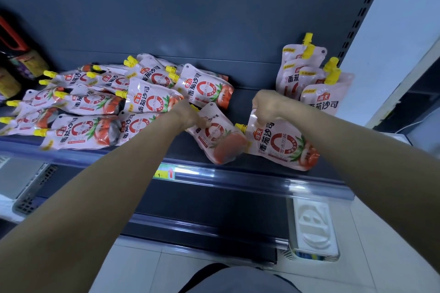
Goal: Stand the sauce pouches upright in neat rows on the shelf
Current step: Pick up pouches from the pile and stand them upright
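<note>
left hand [190, 114] grips the top edge of a tilted pouch [215, 135] by its spout; right hand [266, 107] pinches the top corner of a front pouch [282, 144], fingers curled round the film; both pouches lean rather than stand, bottoms on the shelf [250, 93] near its front lip, sides just touching; standing pouches [309, 83] are bunched at the right end against the back panel, yellow caps up; pile of pouches [107, 102] lies flat and overlapping on the left half. risks, as judgement: each pouch is held only by thin film at the top, so the heavy bottom may swing or fold when lifted; the front pouch sits close to the lip and could slide off if let go while tilted; the standing group looks to lean on itself, so a nudge from an incoming pouch may topple several; the soft bases may not stay upright without a neighbour. writing: red badge reads 海天; large characters read 番茄沙司; the ring carries 零添加, small and less sure; price tag [164, 172] on the rail shows a red arrow, digits unreadable.
</note>
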Demonstrator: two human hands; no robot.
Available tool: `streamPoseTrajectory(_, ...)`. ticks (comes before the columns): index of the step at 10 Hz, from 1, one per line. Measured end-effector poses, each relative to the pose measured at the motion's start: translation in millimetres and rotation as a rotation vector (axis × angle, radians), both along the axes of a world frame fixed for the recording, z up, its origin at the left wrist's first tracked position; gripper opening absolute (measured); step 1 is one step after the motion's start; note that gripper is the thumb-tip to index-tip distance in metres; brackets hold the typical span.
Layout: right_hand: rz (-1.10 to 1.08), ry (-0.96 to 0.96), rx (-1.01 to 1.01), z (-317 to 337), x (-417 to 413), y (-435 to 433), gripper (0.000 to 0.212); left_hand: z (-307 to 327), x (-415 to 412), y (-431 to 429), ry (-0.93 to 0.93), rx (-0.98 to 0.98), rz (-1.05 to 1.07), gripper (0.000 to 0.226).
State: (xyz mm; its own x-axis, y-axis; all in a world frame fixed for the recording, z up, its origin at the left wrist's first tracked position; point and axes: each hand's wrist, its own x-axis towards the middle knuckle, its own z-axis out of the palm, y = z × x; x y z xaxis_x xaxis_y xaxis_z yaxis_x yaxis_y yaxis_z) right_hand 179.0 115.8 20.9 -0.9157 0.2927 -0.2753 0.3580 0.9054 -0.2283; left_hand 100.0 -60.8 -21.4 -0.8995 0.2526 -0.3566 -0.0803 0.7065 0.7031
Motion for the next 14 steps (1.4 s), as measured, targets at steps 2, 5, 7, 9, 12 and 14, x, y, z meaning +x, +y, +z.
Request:
streamPoseTrajectory(2,-0.007,0.028,0.046,5.9,-4.1,-3.6,0.014,10.0,2.1,4.3,0.129,-0.081,-0.033,0.067)
streamPoseTrajectory(5,-0.094,0.341,-0.053,41.8,-12.2,-8.3,0.028,63.1,13.2,2.9,0.499,-0.006,-0.086,0.014)
streamPoseTrajectory(7,-0.117,0.421,-0.162,50.1,-10.2,-9.4,0.028,65.1,20.7,-4.8,0.571,0.037,-0.159,0.026)
streamPoseTrajectory(9,-0.125,0.423,-0.257,43.9,-6.7,-7.5,0.022,62.6,36.4,-6.6,0.358,0.28,-0.275,0.017)
streamPoseTrajectory(12,-0.016,0.21,-0.131,58.0,4.5,0.1,0.034,62.1,45.4,-4.9,0.286,0.236,-0.389,0.02)
streamPoseTrajectory(14,-0.048,0.217,-0.136,62.4,8.9,-6.5,0.034,56.7,46.7,-5.6,0.382,0.136,-0.339,0.005)
